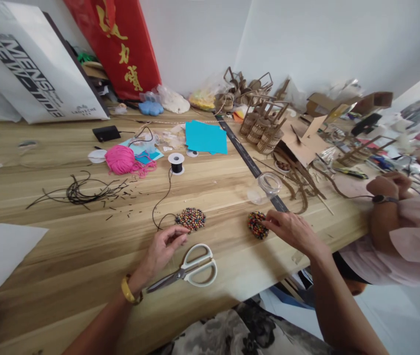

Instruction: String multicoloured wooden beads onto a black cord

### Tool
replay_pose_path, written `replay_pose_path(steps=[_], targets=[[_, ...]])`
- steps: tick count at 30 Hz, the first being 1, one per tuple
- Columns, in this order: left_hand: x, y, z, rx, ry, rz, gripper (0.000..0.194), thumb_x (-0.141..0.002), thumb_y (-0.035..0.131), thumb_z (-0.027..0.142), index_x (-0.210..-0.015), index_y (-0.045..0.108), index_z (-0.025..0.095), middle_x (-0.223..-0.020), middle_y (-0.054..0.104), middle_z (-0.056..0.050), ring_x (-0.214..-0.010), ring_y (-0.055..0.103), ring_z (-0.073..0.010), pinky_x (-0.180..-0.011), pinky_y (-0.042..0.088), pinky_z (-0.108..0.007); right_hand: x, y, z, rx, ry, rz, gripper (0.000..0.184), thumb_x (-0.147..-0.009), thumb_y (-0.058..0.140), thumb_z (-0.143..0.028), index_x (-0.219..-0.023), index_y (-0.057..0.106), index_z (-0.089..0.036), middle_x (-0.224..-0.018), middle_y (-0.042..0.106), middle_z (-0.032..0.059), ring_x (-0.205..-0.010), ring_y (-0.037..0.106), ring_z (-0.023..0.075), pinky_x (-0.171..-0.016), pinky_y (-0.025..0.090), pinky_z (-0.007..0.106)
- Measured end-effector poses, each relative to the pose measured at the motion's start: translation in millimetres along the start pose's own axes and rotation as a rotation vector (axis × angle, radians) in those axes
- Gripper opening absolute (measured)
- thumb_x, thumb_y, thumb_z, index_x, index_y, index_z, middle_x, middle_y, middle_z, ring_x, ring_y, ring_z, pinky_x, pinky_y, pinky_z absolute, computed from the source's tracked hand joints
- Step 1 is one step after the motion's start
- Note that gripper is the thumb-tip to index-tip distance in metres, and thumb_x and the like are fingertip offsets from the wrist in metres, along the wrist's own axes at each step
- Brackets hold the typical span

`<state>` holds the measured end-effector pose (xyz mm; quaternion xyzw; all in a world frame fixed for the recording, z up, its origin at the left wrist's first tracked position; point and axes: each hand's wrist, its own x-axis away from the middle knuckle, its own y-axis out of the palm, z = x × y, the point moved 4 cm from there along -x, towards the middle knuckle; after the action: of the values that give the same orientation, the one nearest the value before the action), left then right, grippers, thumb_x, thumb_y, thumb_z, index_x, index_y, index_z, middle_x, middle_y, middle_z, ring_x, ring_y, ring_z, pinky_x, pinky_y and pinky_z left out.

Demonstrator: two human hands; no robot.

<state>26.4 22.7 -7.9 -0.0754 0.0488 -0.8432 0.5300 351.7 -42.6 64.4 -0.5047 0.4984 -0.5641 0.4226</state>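
Observation:
My left hand is at the near-left edge of a loose pile of coloured beads, thumb and fingertips pressed together; anything between them is too small to make out. Thin black cord runs from a white spool and loops beside that hand and the beads. With bent, closed fingers, my right hand touches the edge of a second, rounder heap of coloured beads; its fingertips are partly hidden. White-handled scissors lie between my hands, close to the left one.
Black cord pieces and pink yarn lie left. Blue sheets, a dark ruler-like strip and a clear tape roll lie ahead. Small woven baskets stand beyond. Another person's arm rests at right.

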Motion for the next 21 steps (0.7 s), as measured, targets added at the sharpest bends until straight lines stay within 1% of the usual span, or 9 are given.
replay_pose_path(steps=[3,4,6,10,13,16,19,21], targets=[[-0.3,-3.8,-1.2,0.058,-0.006,0.073,0.023,-0.077,0.062,0.033,-0.090,0.066,0.015,-0.073,0.069,-0.005,-0.067,0.065,-0.0165,-0.066,0.052,-0.028,-10.1,-6.8,-27.9,-0.081,-0.144,0.044,0.020,-0.090,0.049,-0.035,-0.082,0.061,-0.021,-0.069,0.065,0.0010,-0.066,0.061,0.0163,-0.057,0.029,0.024],[-0.6,-5.6,-1.0,0.071,0.001,0.102,0.022,-0.077,0.062,0.033,-0.089,0.066,0.015,-0.072,0.068,-0.004,-0.066,0.064,-0.0158,-0.065,0.052,-0.027,-14.3,-8.3,-39.9,-0.115,-0.209,0.054,0.019,-0.091,0.049,-0.032,-0.081,0.061,-0.021,-0.069,0.065,0.0008,-0.066,0.060,0.0156,-0.058,0.030,0.024],[-1.3,-10.3,0.1,0.090,0.020,0.163,0.021,-0.077,0.062,0.033,-0.087,0.066,0.015,-0.070,0.067,-0.003,-0.064,0.062,-0.0150,-0.064,0.051,-0.026,-23.1,-9.6,-66.1,-0.189,-0.349,0.073,0.014,-0.090,0.051,-0.027,-0.085,0.060,-0.019,-0.075,0.065,0.0018,-0.068,0.060,0.0146,-0.060,0.032,0.023],[-3.5,-25.1,1.7,0.103,0.046,0.311,0.020,-0.077,0.063,0.035,-0.078,0.065,0.015,-0.068,0.065,-0.002,-0.065,0.060,-0.0146,-0.065,0.049,-0.025,-39.6,-3.8,-116.4,-0.252,-0.555,0.066,0.009,-0.090,0.052,-0.021,-0.091,0.060,-0.018,-0.085,0.064,0.0029,-0.068,0.057,0.0123,-0.060,0.032,0.022],[-5.6,-40.3,-0.5,0.127,0.040,0.452,0.022,-0.077,0.063,0.036,-0.080,0.065,0.014,-0.069,0.064,-0.002,-0.068,0.059,-0.0142,-0.067,0.047,-0.025,-46.0,2.1,-151.2,-0.277,-0.699,0.043,0.009,-0.091,0.053,-0.022,-0.096,0.060,-0.018,-0.092,0.062,0.0037,-0.074,0.058,0.0127,-0.061,0.032,0.022],[-8.3,-53.8,-5.1,0.186,0.036,0.567,0.022,-0.076,0.064,0.035,-0.080,0.064,0.014,-0.067,0.062,-0.001,-0.064,0.056,-0.0124,-0.065,0.046,-0.023,-46.7,6.3,-183.0,-0.255,-0.852,0.017,0.011,-0.094,0.050,-0.024,-0.097,0.059,-0.018,-0.095,0.061,0.0041,-0.077,0.058,0.0128,-0.060,0.032,0.022],[-11.0,-62.6,-10.0,0.268,0.047,0.628,0.021,-0.075,0.065,0.034,-0.079,0.063,0.014,-0.066,0.061,0.000,-0.062,0.054,-0.0107,-0.063,0.044,-0.022,-50.1,10.2,-208.9,-0.163,-0.944,-0.013,0.012,-0.095,0.048,-0.022,-0.096,0.059,-0.018,-0.096,0.060,0.0053,-0.079,0.059,0.0139,-0.060,0.033,0.023],[-12.1,-66.3,-12.4,0.314,0.048,0.654,0.022,-0.073,0.066,0.034,-0.078,0.063,0.013,-0.066,0.060,0.000,-0.061,0.053,-0.0104,-0.062,0.043,-0.022,-57.6,12.0,-221.3,-0.108,-0.932,-0.022,0.014,-0.095,0.046,-0.021,-0.102,0.057,-0.018,-0.100,0.059,0.0064,-0.080,0.060,0.0149,-0.061,0.035,0.023]])
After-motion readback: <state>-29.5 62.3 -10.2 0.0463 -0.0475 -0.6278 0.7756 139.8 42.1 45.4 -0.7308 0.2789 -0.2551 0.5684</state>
